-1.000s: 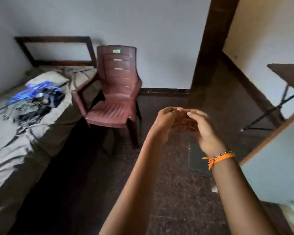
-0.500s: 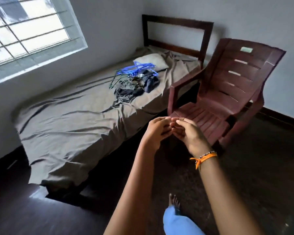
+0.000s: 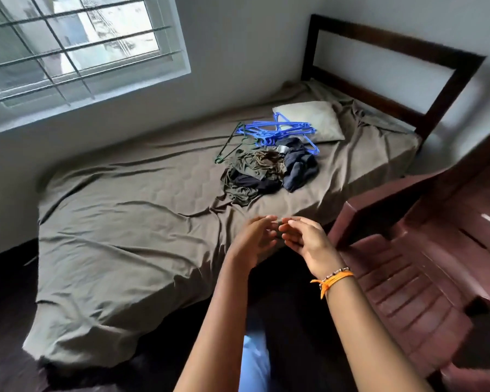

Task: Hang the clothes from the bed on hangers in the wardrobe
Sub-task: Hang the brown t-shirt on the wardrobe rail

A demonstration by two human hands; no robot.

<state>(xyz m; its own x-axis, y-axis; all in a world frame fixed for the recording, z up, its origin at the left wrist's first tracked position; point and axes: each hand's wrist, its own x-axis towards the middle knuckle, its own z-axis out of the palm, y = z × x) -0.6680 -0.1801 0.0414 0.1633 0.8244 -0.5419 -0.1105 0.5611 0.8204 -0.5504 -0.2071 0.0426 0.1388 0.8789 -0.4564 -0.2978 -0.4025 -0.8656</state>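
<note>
**Closer to the bed, hands parted**

Since half a second ago you have stepped nearer the bed (image 3: 130,244), so it fills more of your view, and your fingertips, which were touching then, now sit just apart. Your left hand (image 3: 255,239) and your right hand (image 3: 304,239) hang in the air over the near edge of the bed, palms turned toward each other, fingers loosely curled and grasping nothing. An orange wristband (image 3: 333,278) circles your right wrist.

The clothes (image 3: 269,171) lie in a dark crumpled pile on the bed, well beyond your hands, toward its head end. Touching the far side of that pile is a bundle of blue hangers (image 3: 280,131), with a green hanger (image 3: 232,147) lying beside them. A pale pillow (image 3: 311,120) rests at the head of the bed, just behind the hangers, in front of the dark headboard (image 3: 393,41). A brown plastic chair (image 3: 425,267) stands against the bed's near side, to the right of your hands. A barred window (image 3: 77,43) sits in the wall across the bed.
</note>
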